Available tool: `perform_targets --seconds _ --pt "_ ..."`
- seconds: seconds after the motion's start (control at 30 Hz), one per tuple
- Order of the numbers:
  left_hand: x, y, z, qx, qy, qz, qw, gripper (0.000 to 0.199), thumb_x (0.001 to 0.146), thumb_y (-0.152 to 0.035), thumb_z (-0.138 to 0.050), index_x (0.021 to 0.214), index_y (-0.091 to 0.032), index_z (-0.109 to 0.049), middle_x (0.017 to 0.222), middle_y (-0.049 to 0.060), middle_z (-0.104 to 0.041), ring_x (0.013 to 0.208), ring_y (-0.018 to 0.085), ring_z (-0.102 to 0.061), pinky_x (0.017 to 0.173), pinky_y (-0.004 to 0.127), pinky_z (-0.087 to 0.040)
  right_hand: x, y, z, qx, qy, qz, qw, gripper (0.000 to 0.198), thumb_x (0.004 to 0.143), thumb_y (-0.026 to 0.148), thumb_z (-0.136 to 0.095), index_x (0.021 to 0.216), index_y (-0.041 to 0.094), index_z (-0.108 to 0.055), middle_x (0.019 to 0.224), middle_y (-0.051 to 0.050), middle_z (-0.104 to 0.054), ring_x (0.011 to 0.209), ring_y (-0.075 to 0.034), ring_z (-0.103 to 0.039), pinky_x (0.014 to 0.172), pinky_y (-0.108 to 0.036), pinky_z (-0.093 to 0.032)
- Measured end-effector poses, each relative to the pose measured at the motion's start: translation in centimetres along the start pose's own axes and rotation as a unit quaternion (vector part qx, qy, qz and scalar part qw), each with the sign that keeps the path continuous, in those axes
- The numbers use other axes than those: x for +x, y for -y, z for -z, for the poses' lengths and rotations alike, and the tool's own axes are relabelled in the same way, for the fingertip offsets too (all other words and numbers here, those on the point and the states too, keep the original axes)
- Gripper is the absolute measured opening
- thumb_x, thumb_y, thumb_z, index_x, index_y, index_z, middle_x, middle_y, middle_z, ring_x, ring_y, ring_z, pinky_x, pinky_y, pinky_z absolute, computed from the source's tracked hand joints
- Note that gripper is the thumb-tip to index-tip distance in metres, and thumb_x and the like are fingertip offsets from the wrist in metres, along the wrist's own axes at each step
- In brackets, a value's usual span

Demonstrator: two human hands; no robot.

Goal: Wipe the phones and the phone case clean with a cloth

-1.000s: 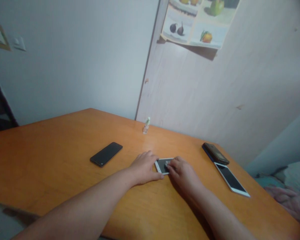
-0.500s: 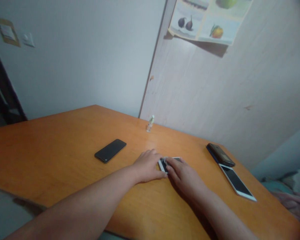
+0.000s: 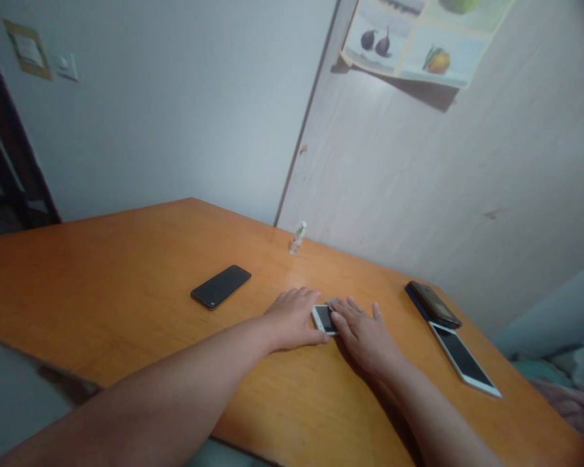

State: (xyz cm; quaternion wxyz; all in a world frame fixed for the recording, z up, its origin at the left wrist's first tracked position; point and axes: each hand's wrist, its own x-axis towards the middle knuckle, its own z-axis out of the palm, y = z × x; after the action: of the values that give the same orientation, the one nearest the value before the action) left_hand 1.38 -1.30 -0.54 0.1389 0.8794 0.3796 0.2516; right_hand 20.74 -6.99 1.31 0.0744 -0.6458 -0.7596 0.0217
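Note:
A small white phone (image 3: 326, 319) with a dark screen lies face up on the wooden table. My left hand (image 3: 296, 319) rests at its left end, closed on it with the thumb at the near edge and the fingers at the far edge. Over the right part of the screen is my right hand (image 3: 365, 331), pressing down with thumb and forefinger while its other fingers spread outward. A bit of a small pale wipe (image 3: 331, 302) shows at these fingertips; most of it is hidden under them. The right end of the phone is covered by this hand.
To the left lies a black phone (image 3: 221, 287). A small clear bottle (image 3: 298, 238) stands near the wall. On the right a dark wallet-like case (image 3: 433, 303) lies beside a larger white phone (image 3: 464, 358). The wooden table (image 3: 126, 259) ends at a near edge below my left forearm.
My right hand has shifted slightly on the phone's screen, its outer fingers spreading and more of the screen showing. My left hand keeps its hold. The whole view has shifted a little.

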Motion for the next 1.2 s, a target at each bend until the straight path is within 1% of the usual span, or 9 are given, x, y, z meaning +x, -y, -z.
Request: perform_targets --seconds 0.23,0.37,0.47,0.53,0.67,0.73,0.9,0.97,1.2 --pt "0.0 0.2 -0.3 -0.004 0.001 -0.009 1.0 0.074 0.076 -0.051 -0.067 0.138 -0.02 -0.042 0.135 0.012 -0.057 0.121 0.031 -0.055 0.101 0.042 -0.044 -0.3 1.6 0.2 0.028 0.035 0.092 0.995 0.057 0.104 0.05 -0.02 0.151 0.025 -0.04 0.157 -0.007 -0.036 0.148 -0.026 -0.026 0.118 -0.064 -0.003" --pt "0.0 0.4 -0.1 0.001 0.007 -0.012 1.0 0.085 0.07 -0.064 -0.071 0.138 -0.02 -0.044 0.134 0.013 -0.057 0.122 0.033 -0.054 0.101 0.044 -0.044 -0.1 -0.4 0.2 -0.035 0.019 0.0 0.999 0.055 0.104 0.047 -0.023 0.146 0.022 -0.046 0.154 -0.009 -0.042 0.146 -0.03 -0.03 0.116 -0.069 -0.004" --pt "0.1 0.3 0.1 0.012 0.018 -0.012 1.0 0.078 0.068 -0.065 -0.073 0.129 -0.02 -0.052 0.126 0.012 -0.06 0.116 0.032 -0.057 0.097 0.043 -0.046 -0.3 -1.8 0.2 -0.074 -0.003 -0.055 0.996 0.054 0.104 0.043 -0.027 0.145 0.016 -0.047 0.152 -0.013 -0.044 0.144 -0.033 -0.035 0.115 -0.071 -0.007" --pt "0.1 0.2 0.3 0.019 0.023 -0.011 0.999 0.07 0.069 -0.065 -0.072 0.121 -0.021 -0.059 0.119 0.011 -0.062 0.11 0.032 -0.059 0.094 0.043 -0.047 -0.7 -1.4 0.3 -0.066 0.002 -0.027 0.997 0.055 0.103 0.043 -0.028 0.147 0.015 -0.045 0.152 -0.014 -0.043 0.144 -0.032 -0.035 0.117 -0.067 -0.009" --pt "0.0 0.1 0.6 0.019 0.031 -0.018 0.999 0.055 0.075 -0.064 -0.066 0.111 -0.023 -0.065 0.11 0.009 -0.062 0.102 0.03 -0.061 0.086 0.041 -0.049 -1.6 1.2 0.9 0.005 0.042 0.108 0.993 0.055 0.104 0.047 -0.026 0.152 0.022 -0.038 0.156 -0.008 -0.037 0.147 -0.024 -0.03 0.121 -0.057 -0.012" --pt "0.0 0.2 0.6 0.015 0.031 -0.021 0.999 0.053 0.076 -0.064 -0.065 0.11 -0.024 -0.066 0.108 0.009 -0.062 0.101 0.029 -0.06 0.084 0.039 -0.049 -1.7 1.4 1.2 0.024 0.052 0.135 0.989 0.054 0.104 0.047 -0.026 0.152 0.025 -0.037 0.157 -0.006 -0.036 0.147 -0.023 -0.029 0.122 -0.055 -0.012" --pt "0.1 0.4 0.3 0.013 0.025 -0.02 0.999 0.061 0.069 -0.068 -0.071 0.112 -0.024 -0.066 0.109 0.008 -0.061 0.102 0.029 -0.059 0.084 0.039 -0.048 -1.7 -1.7 1.4 -0.03 0.028 0.014 0.999 0.052 0.103 0.041 -0.031 0.146 0.018 -0.048 0.149 -0.014 -0.047 0.142 -0.029 -0.038 0.119 -0.064 -0.013" --pt "0.1 0.4 0.3 0.015 0.024 -0.018 0.999 0.062 0.068 -0.067 -0.072 0.112 -0.024 -0.066 0.109 0.009 -0.061 0.102 0.03 -0.059 0.086 0.04 -0.048 -1.8 -2.2 1.5 -0.039 0.021 -0.004 0.999 0.051 0.102 0.04 -0.034 0.144 0.016 -0.05 0.147 -0.016 -0.05 0.14 -0.03 -0.041 0.118 -0.064 -0.016" --pt "0.0 0.1 0.8 0.009 0.035 -0.011 0.999 0.06 0.072 -0.068 -0.068 0.111 -0.023 -0.066 0.109 0.009 -0.061 0.103 0.029 -0.059 0.086 0.039 -0.048 -2.8 0.7 2.6 0.046 0.057 0.129 0.989 0.048 0.102 0.046 -0.035 0.142 0.025 -0.053 0.148 -0.008 -0.05 0.14 -0.025 -0.042 0.117 -0.048 -0.031"
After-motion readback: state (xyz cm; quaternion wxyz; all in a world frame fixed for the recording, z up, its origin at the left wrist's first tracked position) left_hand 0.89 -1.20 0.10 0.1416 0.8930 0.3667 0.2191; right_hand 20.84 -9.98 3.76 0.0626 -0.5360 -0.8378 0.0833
